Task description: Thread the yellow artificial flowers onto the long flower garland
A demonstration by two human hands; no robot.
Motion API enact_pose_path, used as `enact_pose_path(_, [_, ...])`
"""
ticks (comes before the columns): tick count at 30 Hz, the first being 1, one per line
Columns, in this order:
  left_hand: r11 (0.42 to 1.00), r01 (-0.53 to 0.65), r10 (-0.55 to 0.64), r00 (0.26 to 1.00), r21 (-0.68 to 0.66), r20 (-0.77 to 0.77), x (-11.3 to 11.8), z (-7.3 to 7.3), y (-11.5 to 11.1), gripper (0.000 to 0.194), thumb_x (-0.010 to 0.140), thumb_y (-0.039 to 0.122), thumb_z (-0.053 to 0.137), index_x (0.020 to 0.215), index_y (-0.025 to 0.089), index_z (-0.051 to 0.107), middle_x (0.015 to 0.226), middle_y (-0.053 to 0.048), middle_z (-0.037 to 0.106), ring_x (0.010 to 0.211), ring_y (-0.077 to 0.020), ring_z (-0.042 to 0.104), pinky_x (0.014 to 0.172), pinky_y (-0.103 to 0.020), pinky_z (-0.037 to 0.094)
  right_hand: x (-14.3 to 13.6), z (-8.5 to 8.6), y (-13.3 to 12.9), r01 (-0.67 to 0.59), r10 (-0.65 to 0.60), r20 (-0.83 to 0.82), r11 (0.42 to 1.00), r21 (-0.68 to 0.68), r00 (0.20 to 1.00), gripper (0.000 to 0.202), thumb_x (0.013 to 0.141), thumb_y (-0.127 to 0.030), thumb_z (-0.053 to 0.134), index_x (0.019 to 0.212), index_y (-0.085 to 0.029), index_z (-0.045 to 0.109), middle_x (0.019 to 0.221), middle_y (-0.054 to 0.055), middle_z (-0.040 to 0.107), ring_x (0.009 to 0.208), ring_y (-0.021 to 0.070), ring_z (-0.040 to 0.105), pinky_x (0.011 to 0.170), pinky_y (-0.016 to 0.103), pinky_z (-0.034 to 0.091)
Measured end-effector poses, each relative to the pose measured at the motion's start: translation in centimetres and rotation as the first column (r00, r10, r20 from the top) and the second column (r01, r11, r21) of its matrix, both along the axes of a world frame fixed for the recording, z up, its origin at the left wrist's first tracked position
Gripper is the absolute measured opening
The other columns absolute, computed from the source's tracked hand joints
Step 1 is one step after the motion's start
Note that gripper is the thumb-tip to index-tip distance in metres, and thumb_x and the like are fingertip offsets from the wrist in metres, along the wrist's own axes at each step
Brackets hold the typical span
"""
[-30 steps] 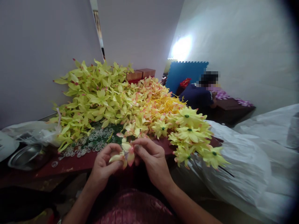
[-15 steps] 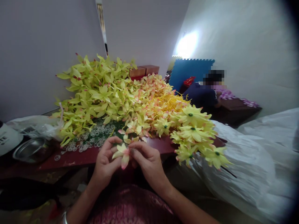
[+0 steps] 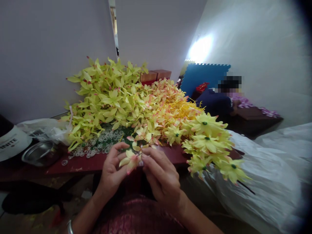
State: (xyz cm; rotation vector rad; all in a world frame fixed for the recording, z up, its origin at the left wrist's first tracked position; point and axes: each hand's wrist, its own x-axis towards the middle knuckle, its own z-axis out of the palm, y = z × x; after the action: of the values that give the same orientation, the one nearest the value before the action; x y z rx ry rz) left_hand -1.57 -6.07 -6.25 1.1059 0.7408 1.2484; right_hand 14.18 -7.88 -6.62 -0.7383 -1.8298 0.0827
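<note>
Between my hands is a small yellow flower with pink tips (image 3: 130, 160). My left hand (image 3: 112, 172) grips its petals from the left. The fingers of my right hand (image 3: 161, 174) are pinched together at the flower's right side, by its centre; what they hold there is too small to make out. Just beyond my hands lies a heap of yellow-green petal pieces (image 3: 112, 100), joined on the right by pink-tipped pieces (image 3: 168, 94). Clear and green small rings (image 3: 102, 143) are spread in front of the heap. Assembled yellow flowers with green centres (image 3: 207, 139) stand at the right.
The dark red table (image 3: 85, 165) has a metal bowl (image 3: 40, 152) and a white container (image 3: 13, 143) at its left. Wooden boxes (image 3: 156, 76) sit behind the heap. White plastic sheeting (image 3: 265, 175) lies at the right. A person (image 3: 214, 101) sits by purple flowers (image 3: 243, 102).
The whole view has shifted slightly, so the scene appears further right. My right hand has turned and moved a little away from the flower's centre. My left hand keeps its grip.
</note>
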Motion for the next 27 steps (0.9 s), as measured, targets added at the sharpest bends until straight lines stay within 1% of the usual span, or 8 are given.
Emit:
enact_pose_path(3, [0.999, 0.039, -0.039, 0.999, 0.010, 0.003, -0.2, -0.3, 0.0, 0.042, 0.074, 0.013, 0.068, 0.108, 0.022, 0.045, 0.076, 0.002, 0.068, 0.063, -0.0062, 0.055, 0.061, -0.014, 0.040, -0.5, 0.0, 0.2, -0.016, 0.015, 0.075, 1.000, 0.009, 0.997, 0.050, 0.082, -0.003, 0.048, 0.129, -0.020, 0.044, 0.117, 0.015, 0.057, 0.109, 0.0236, 0.053, 0.088, 0.044, 0.048])
enact_pose_path(8, [0.997, 0.081, -0.081, 0.996, 0.001, 0.021, -0.5, -0.6, -0.2, 0.041, 0.074, 0.013, 0.068, 0.108, 0.022, 0.046, 0.074, 0.003, 0.065, 0.058, -0.0040, 0.050, 0.056, -0.012, 0.037, -0.8, 0.1, 0.6, -0.039, 0.033, 0.116, 0.998, 0.048, 0.993, 0.043, 0.082, -0.004, 0.050, 0.123, -0.017, 0.049, 0.113, 0.013, 0.061, 0.111, 0.0240, 0.052, 0.090, 0.044, 0.046])
enact_pose_path(12, [0.988, 0.138, -0.133, 0.988, -0.069, 0.081, -0.4, -0.5, -0.3, 0.043, 0.071, 0.012, 0.069, 0.107, 0.022, 0.047, 0.073, 0.002, 0.064, 0.057, -0.0048, 0.050, 0.055, -0.013, 0.037, -0.7, 0.2, 0.7, -0.100, 0.089, 0.130, 0.991, 0.086, 0.988, 0.041, 0.082, -0.006, 0.050, 0.122, -0.015, 0.048, 0.109, 0.013, 0.063, 0.112, 0.0247, 0.053, 0.092, 0.045, 0.045])
enact_pose_path(16, [0.968, 0.207, -0.187, 0.971, -0.138, 0.146, -0.3, 0.2, -0.4, 0.044, 0.067, 0.011, 0.070, 0.105, 0.020, 0.049, 0.069, 0.002, 0.062, 0.050, -0.0043, 0.047, 0.050, -0.014, 0.035, -0.5, 0.4, 0.8, -0.131, 0.116, 0.141, 0.986, 0.103, 0.983, 0.036, 0.083, -0.009, 0.048, 0.119, -0.015, 0.050, 0.108, 0.012, 0.065, 0.114, 0.0251, 0.052, 0.091, 0.044, 0.045])
enact_pose_path(18, [0.959, 0.236, -0.205, 0.960, -0.155, 0.190, -0.2, 0.6, -0.5, 0.045, 0.064, 0.008, 0.069, 0.103, 0.019, 0.050, 0.064, 0.003, 0.060, 0.047, -0.0036, 0.044, 0.048, -0.013, 0.034, -0.5, 0.5, 0.7, -0.119, 0.099, 0.168, 0.987, 0.112, 0.981, 0.033, 0.084, -0.009, 0.047, 0.116, -0.014, 0.052, 0.107, 0.013, 0.066, 0.117, 0.0265, 0.050, 0.090, 0.044, 0.045])
enact_pose_path(21, [0.954, 0.246, -0.202, 0.950, -0.171, 0.240, -0.1, 1.0, -0.7, 0.047, 0.061, 0.004, 0.067, 0.102, 0.019, 0.050, 0.061, 0.003, 0.061, 0.046, -0.0045, 0.047, 0.048, -0.014, 0.036, -0.5, 0.5, 0.7, -0.067, 0.038, 0.200, 0.988, 0.142, 0.979, 0.029, 0.084, -0.010, 0.047, 0.111, -0.013, 0.054, 0.104, 0.012, 0.068, 0.118, 0.0277, 0.050, 0.090, 0.044, 0.043])
enact_pose_path(23, [0.954, 0.239, -0.189, 0.949, -0.182, 0.254, -0.1, 1.2, -0.8, 0.047, 0.061, 0.002, 0.066, 0.102, 0.019, 0.050, 0.060, 0.002, 0.062, 0.046, -0.0051, 0.048, 0.049, -0.014, 0.037, -0.7, 0.4, 0.6, -0.028, -0.005, 0.201, 0.987, 0.158, 0.980, 0.028, 0.084, -0.011, 0.047, 0.111, -0.015, 0.054, 0.102, 0.010, 0.069, 0.118, 0.0269, 0.051, 0.091, 0.043, 0.041])
enact_pose_path(27, [0.953, 0.236, -0.178, 0.943, -0.188, 0.282, 0.0, 1.4, -0.8, 0.046, 0.062, 0.000, 0.064, 0.102, 0.018, 0.051, 0.058, 0.003, 0.061, 0.043, -0.0032, 0.045, 0.048, -0.013, 0.035, -1.2, -0.1, 0.2, 0.032, -0.063, 0.221, 0.989, 0.143, 0.973, 0.031, 0.083, -0.011, 0.049, 0.114, -0.016, 0.053, 0.103, 0.009, 0.069, 0.120, 0.0250, 0.050, 0.095, 0.042, 0.038])
